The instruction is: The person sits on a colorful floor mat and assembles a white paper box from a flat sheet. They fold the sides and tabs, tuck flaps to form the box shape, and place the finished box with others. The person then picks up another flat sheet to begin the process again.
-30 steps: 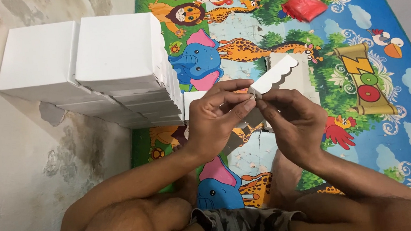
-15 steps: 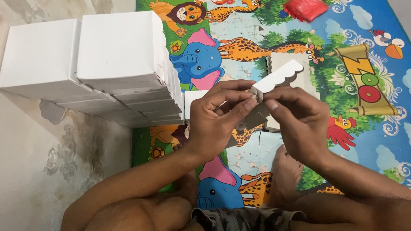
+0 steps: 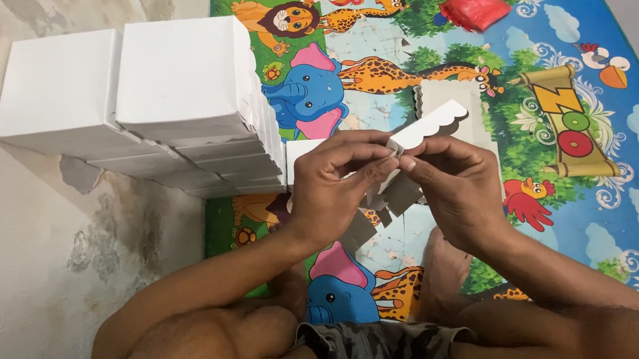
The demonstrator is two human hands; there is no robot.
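— Cardboard blank with the scalloped edge [image 3: 423,127]: where was it, and who had it?

— It was up off the floor, in front of the person's chest, between both hands. The left hand [image 3: 333,186] pinched it at the near end, thumb and fingertips closed narrow on a fold. The right hand [image 3: 458,187] met it from the other side, fingers curled and pressed on the same crease. The scalloped flap stuck out above the knuckles, pointing up and away.

— Which step did that look like?

— By my reading, a flat white blank was being creased into a box, and the fold at the fingertips was only partly set. More grey-backed flaps hung below the hands, not yet tucked.

— What would the following move have needed?

— A firm, even press along that crease, I'd judge, with the flaps kept square so the card would not buckle.

— And around the hands?

— Just beyond them lay a stack of flat blanks [image 3: 456,96] on the animal-print play mat [image 3: 602,203]. To the left stood white finished boxes [image 3: 179,80], stacked in rows, partly on the mat and partly on the stained concrete floor [image 3: 30,263]. A crumpled red plastic bag [image 3: 473,6] lay well apart at the mat's far side.
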